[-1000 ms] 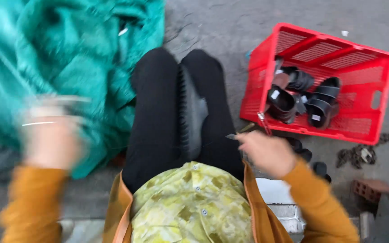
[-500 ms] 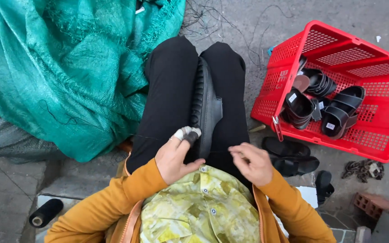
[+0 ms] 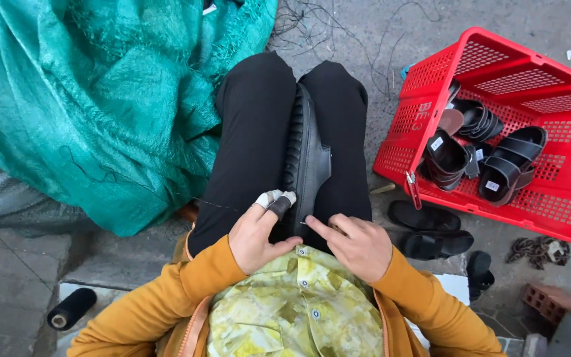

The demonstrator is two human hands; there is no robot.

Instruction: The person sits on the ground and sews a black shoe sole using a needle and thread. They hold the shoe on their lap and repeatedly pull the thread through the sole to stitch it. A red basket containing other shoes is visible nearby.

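A black sandal (image 3: 306, 158) is clamped sole-edge up between my knees in black trousers. My left hand (image 3: 257, 231), with taped fingertips, rests against the sandal's near end and a thin dark thread runs left from it. My right hand (image 3: 355, 242) pinches a small needle at the sandal's near edge, index finger pointing at the leather.
A red plastic crate (image 3: 550, 211) on the right holds several black sandals (image 3: 494, 155). More black sandals (image 3: 431, 231) lie on the ground beside it. A green mesh sack (image 3: 94, 99) fills the left. A black thread spool (image 3: 71, 309) lies at lower left; a brick (image 3: 553, 301) at lower right.
My left arm, stretched out left a second ago, has come back to the sandal. Both hands have closed in on the sandal's near end. The view has shifted slightly.
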